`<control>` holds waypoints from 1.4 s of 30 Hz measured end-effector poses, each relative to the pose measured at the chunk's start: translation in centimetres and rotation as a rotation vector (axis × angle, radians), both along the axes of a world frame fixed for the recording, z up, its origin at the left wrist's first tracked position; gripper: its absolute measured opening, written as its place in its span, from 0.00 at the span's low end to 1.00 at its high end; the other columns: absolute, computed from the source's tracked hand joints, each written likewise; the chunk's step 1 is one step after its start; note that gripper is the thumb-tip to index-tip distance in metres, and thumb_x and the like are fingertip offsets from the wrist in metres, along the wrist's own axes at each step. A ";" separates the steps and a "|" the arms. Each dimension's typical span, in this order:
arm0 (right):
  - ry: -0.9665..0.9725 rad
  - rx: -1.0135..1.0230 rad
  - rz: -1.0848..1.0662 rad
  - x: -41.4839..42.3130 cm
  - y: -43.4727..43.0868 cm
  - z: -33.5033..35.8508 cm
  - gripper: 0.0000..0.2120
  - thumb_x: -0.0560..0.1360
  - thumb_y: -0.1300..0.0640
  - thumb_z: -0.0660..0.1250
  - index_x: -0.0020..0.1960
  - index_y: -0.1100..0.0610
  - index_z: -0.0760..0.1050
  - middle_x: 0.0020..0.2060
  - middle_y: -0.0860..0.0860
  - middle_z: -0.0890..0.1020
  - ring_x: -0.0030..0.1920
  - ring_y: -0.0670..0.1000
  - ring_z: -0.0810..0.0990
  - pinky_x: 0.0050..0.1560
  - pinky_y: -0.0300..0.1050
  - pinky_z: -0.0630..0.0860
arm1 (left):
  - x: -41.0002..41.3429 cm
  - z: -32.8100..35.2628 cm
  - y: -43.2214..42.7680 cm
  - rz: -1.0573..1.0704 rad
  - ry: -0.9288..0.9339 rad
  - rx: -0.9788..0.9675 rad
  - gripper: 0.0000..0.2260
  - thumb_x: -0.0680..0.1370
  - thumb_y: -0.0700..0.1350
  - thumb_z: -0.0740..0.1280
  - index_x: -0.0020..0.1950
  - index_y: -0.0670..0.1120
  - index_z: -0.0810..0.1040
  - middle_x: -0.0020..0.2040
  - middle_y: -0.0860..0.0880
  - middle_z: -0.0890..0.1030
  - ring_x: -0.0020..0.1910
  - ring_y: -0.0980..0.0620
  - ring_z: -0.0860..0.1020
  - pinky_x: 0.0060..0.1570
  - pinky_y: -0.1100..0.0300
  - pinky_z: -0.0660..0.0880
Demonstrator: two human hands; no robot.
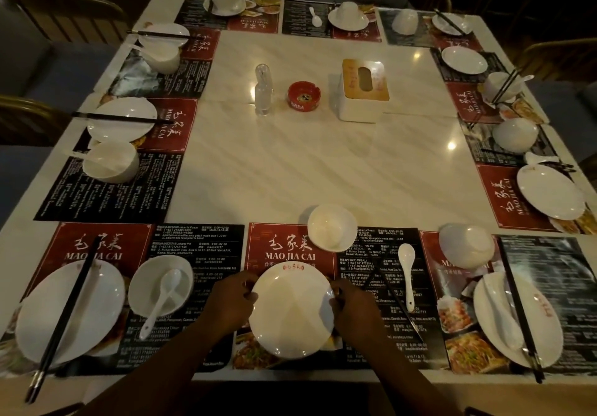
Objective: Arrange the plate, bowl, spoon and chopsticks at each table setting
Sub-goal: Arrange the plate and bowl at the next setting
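Gripping the plate [290, 315] by opposite rims, your left hand [231, 301] and right hand [353, 309] hold it, red mark [293, 267] pointing away from you.

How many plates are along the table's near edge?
3. The left plate has chopsticks across it. The middle plate is gripped by the left hand and right hand. The right plate carries a spoon. None seems hidden.

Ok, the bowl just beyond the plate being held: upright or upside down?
Upright: the bowl beyond the plate shows its open rim and empty white inside.
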State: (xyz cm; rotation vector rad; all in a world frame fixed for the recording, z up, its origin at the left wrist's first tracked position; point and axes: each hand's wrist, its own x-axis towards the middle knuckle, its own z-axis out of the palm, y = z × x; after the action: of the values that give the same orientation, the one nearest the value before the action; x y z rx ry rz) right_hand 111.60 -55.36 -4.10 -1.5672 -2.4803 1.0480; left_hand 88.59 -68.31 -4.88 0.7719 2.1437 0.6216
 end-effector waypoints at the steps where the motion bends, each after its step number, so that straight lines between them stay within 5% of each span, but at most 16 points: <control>1: 0.005 -0.005 -0.008 0.0 0.0 0.0 0.11 0.78 0.56 0.67 0.61 0.51 0.78 0.50 0.52 0.84 0.50 0.52 0.82 0.52 0.44 0.78 | -0.1 0.0 0.0 -0.002 -0.001 0.000 0.13 0.76 0.39 0.71 0.54 0.56 0.81 0.45 0.57 0.81 0.44 0.61 0.79 0.40 0.65 0.75; 13: 0.040 -0.048 -0.061 0.5 -0.5 -0.3 0.14 0.78 0.55 0.67 0.63 0.49 0.77 0.51 0.48 0.84 0.51 0.49 0.83 0.54 0.41 0.78 | -0.3 -0.1 0.4 -0.042 -0.006 -0.034 0.14 0.77 0.41 0.70 0.60 0.56 0.79 0.51 0.52 0.82 0.46 0.58 0.80 0.36 0.68 0.73; 20: -0.019 0.050 -0.146 1.9 1.8 0.5 0.05 0.76 0.58 0.66 0.49 0.49 0.78 0.42 0.45 0.81 0.43 0.47 0.80 0.44 0.43 0.79 | -0.3 0.0 0.5 -0.073 0.034 -0.063 0.12 0.77 0.41 0.71 0.58 0.55 0.79 0.47 0.52 0.82 0.41 0.59 0.80 0.33 0.69 0.74; 26: -0.221 0.240 -0.152 4.2 5.2 0.6 0.16 0.74 0.58 0.68 0.62 0.54 0.75 0.57 0.52 0.77 0.57 0.53 0.76 0.53 0.49 0.80 | -0.3 0.0 0.5 -0.088 0.040 -0.078 0.10 0.77 0.42 0.70 0.55 0.55 0.77 0.45 0.55 0.80 0.36 0.58 0.81 0.26 0.71 0.74; 32: -0.359 0.216 -0.034 5.1 6.7 -0.4 0.27 0.73 0.63 0.69 0.71 0.54 0.67 0.62 0.52 0.76 0.60 0.53 0.77 0.56 0.50 0.80 | 0.0 0.7 0.7 -0.154 0.258 -0.063 0.08 0.76 0.43 0.71 0.53 0.54 0.77 0.42 0.57 0.78 0.41 0.57 0.80 0.38 0.66 0.73; 37: -0.047 0.094 -0.263 5.3 6.8 1.1 0.11 0.76 0.63 0.68 0.57 0.55 0.74 0.51 0.53 0.82 0.51 0.53 0.82 0.52 0.51 0.81 | 2.5 2.9 3.8 -0.190 0.374 0.246 0.07 0.75 0.38 0.72 0.48 0.49 0.81 0.39 0.56 0.80 0.37 0.58 0.79 0.36 0.65 0.74; 42: 0.365 -0.084 -0.308 3.9 4.6 5.6 0.12 0.74 0.58 0.73 0.48 0.43 0.75 0.41 0.39 0.82 0.44 0.38 0.81 0.42 0.31 0.75 | 7.1 6.1 8.9 -0.100 0.021 0.366 0.06 0.78 0.48 0.71 0.55 0.53 0.82 0.45 0.58 0.84 0.44 0.61 0.82 0.48 0.60 0.80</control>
State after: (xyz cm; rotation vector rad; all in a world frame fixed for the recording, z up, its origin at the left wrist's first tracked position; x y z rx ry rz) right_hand 115.48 -50.76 1.45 -1.5468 -1.9139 1.2632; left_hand 95.69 -59.42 1.23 1.0769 2.0198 0.9709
